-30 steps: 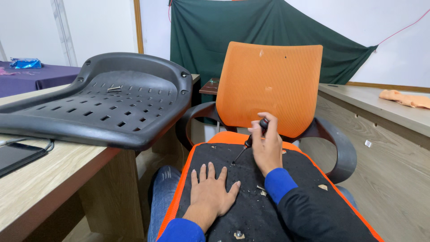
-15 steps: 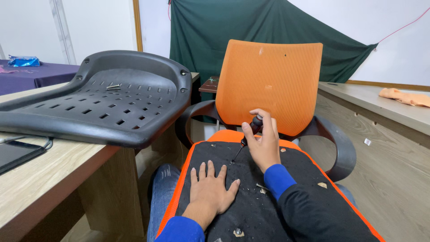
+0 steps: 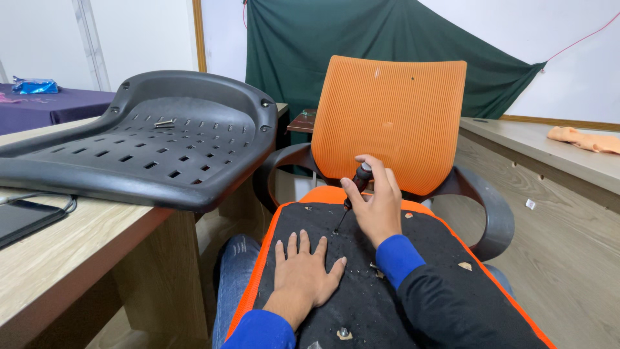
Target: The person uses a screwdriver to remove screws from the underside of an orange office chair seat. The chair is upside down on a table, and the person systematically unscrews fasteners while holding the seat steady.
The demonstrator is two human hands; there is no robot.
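Observation:
An orange seat cushion lies upside down on my lap, its black fabric underside (image 3: 349, 304) facing up. My left hand (image 3: 305, 273) rests flat on that black fabric with fingers spread. My right hand (image 3: 373, 208) grips a small black-handled screwdriver (image 3: 352, 192), whose tip touches the black underside just beyond my left fingertips. A few loose screws (image 3: 376, 267) and a bolt (image 3: 343, 333) lie on the fabric near my right wrist.
An orange mesh chair back (image 3: 394, 116) with black armrests (image 3: 481, 207) stands ahead. A black perforated plastic seat pan (image 3: 142, 148) lies on the wooden desk (image 3: 58, 258) at left, beside a dark tablet (image 3: 22, 220). A wooden counter (image 3: 555, 155) runs along the right.
My right hand has tilted the screwdriver handle up and slightly left, with the tip staying on the fabric. My left hand has stayed flat in place.

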